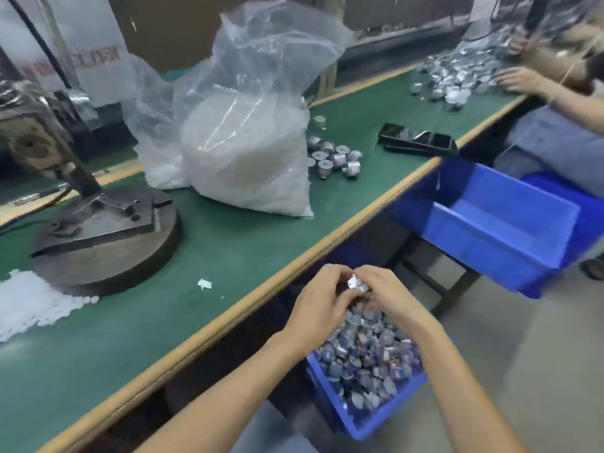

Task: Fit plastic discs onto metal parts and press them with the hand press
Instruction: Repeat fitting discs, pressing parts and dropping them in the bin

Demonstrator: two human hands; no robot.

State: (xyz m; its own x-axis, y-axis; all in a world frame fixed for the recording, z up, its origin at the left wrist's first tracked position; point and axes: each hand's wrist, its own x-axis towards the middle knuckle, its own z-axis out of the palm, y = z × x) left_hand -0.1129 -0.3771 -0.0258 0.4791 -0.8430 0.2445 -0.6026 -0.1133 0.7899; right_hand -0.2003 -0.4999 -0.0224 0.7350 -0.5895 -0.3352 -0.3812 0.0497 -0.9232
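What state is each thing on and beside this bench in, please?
Plastic bag: open-topped, part full of discs.
Hand press: untouched.
Near blue bin: full of metal parts.
Far blue bin: empty.
Left hand: holds a metal part.
Right hand: holds the same part.

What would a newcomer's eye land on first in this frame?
The tall clear bag of white discs, standing mid-way along the bench, dominates, with the hand press on its round base to its left. Nearest the camera, the left hand and right hand grip a shiny metal part above a blue bin heaped with metal parts.
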